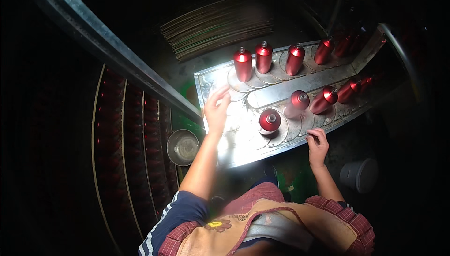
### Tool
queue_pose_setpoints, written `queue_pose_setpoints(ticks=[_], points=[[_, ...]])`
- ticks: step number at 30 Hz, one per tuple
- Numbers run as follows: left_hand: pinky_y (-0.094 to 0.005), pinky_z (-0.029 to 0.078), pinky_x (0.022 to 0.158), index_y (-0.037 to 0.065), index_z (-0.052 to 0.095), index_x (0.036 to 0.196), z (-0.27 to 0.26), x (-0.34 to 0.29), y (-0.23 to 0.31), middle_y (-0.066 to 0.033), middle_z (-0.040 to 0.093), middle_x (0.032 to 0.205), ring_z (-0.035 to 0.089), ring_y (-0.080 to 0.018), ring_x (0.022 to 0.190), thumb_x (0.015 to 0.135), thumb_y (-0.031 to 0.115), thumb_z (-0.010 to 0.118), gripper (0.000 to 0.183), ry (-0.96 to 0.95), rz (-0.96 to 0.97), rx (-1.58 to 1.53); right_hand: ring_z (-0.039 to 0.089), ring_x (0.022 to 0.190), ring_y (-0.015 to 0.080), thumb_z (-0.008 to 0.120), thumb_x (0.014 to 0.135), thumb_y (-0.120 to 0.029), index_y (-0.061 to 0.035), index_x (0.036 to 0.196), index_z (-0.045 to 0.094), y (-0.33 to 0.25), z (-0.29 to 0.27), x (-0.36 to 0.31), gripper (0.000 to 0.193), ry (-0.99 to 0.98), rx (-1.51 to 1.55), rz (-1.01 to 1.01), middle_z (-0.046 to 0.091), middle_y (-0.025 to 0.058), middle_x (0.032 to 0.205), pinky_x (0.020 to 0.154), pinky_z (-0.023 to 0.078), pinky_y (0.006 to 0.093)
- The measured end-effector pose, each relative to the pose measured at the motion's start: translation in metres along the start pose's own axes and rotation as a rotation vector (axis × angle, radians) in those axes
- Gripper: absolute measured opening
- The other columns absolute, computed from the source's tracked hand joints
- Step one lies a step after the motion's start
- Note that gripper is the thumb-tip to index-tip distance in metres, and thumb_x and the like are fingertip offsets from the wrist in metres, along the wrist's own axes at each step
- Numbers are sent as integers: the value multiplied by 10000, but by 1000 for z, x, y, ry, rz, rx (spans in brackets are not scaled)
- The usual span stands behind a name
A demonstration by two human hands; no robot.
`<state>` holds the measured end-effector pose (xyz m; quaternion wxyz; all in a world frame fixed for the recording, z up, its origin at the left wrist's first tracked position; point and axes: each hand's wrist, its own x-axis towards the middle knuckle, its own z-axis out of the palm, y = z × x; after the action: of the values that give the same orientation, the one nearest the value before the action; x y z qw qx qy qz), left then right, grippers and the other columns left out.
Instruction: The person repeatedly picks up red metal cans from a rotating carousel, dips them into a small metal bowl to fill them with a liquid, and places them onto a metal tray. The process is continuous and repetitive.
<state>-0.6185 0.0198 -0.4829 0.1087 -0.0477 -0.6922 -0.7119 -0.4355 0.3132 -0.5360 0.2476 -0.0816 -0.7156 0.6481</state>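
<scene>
My left hand [217, 108] is raised over the brightly lit left end of a metal conveyor table [276, 97], fingers loosely apart and nothing in them. Closest to it is a shiny red metal bottle [243, 66], upright in the far row and not touched. My right hand [318, 147] is at the table's near edge with its fingers curled together; whether anything small is in them is hidden. Just beyond it stand a red bottle [300, 103] and another red bottle [270, 121], both upright with narrow open necks.
More red bottles [295, 60] line both sides of the loop, fading into shadow at right. A metal post [117, 54] crosses the upper left. Racks of dark red bottles [152, 148] stand left, beside a metal bowl [183, 147]. A lidded bucket [360, 175] sits right.
</scene>
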Motion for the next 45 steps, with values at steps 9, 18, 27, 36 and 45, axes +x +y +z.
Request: queue_pose_setpoints(ticks=[9, 18, 27, 36, 45], points=[[-256, 572, 737, -14, 669, 1131, -341, -220, 112, -79, 673, 1052, 659, -130, 882, 937, 88, 612, 226, 309, -299, -219, 584, 923, 134, 532, 820, 156, 17, 1012, 687, -117, 445, -176, 284, -1013, 432, -89, 558, 70, 1025, 803, 504, 262], [-307, 538, 863, 81, 615, 1264, -697, -330, 230, -75, 607, 1247, 602, -171, 1098, 938, 131, 605, 329, 1304, 75, 310, 551, 1190, 270, 679, 843, -97, -159, 1272, 633, -279, 770, -277, 436, -1649, 364, -732, 513, 118, 1316, 975, 498, 370], [-435, 452, 1018, 194, 617, 1294, -994, -361, 291, -197, 559, 1310, 520, -366, 1213, 781, 287, 759, 540, 1147, -325, 1692, 398, 1288, 432, 719, 815, -348, -303, 1313, 594, -391, 1032, -387, 515, -1460, -162, -1416, 369, 165, 1479, 1051, 432, 491], [-443, 516, 930, 161, 696, 1153, -1023, -354, 258, -187, 605, 1184, 606, -366, 1101, 732, 180, 806, 436, 1418, -56, 1544, 478, 1191, 435, 787, 720, -258, -316, 1167, 650, -339, 1044, -410, 471, -1376, 399, -1079, 435, 196, 1357, 915, 520, 476], [-388, 479, 961, 24, 653, 1218, -845, -419, 256, -118, 580, 1223, 558, -246, 1125, 870, 105, 697, 360, 1730, 326, 850, 453, 1259, 304, 825, 710, -137, -149, 1173, 692, -290, 931, -335, 481, -1105, 591, -719, 491, 146, 1293, 1050, 398, 398]])
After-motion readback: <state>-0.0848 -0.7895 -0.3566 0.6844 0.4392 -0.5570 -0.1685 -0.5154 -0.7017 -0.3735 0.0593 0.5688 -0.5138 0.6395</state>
